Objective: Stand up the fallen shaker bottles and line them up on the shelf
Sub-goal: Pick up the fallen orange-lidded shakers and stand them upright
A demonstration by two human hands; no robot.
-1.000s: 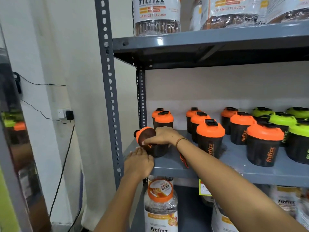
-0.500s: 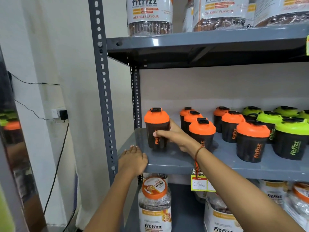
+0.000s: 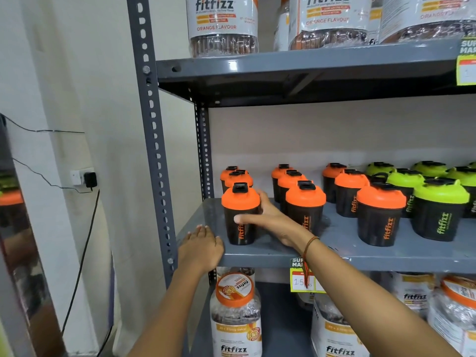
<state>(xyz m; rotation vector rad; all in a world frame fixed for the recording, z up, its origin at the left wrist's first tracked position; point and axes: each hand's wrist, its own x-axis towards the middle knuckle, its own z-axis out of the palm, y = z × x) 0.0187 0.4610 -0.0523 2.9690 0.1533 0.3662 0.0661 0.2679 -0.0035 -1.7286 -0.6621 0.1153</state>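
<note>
A black shaker bottle with an orange lid (image 3: 240, 212) stands upright at the front left of the grey middle shelf (image 3: 334, 253). My right hand (image 3: 268, 220) wraps around its right side, thumb across the front. My left hand (image 3: 201, 247) rests palm down on the shelf's front left corner, holding nothing. Behind the bottle stand two more orange-lidded shakers (image 3: 238, 176) in a column. To the right are further columns of orange-lidded shakers (image 3: 305, 202) and green-lidded shakers (image 3: 438, 207), all upright.
A grey slotted upright (image 3: 152, 140) frames the shelf on the left. Large fitfizz jars (image 3: 222, 24) sit on the shelf above and others (image 3: 235, 315) on the one below. A yellow price tag (image 3: 304, 276) hangs on the shelf edge. A wall socket with plug (image 3: 86, 177) is at left.
The shaker lay tilted on its side in my right hand a second ago; it now stands upright at the front of the left column. My left hand stayed on the shelf corner.
</note>
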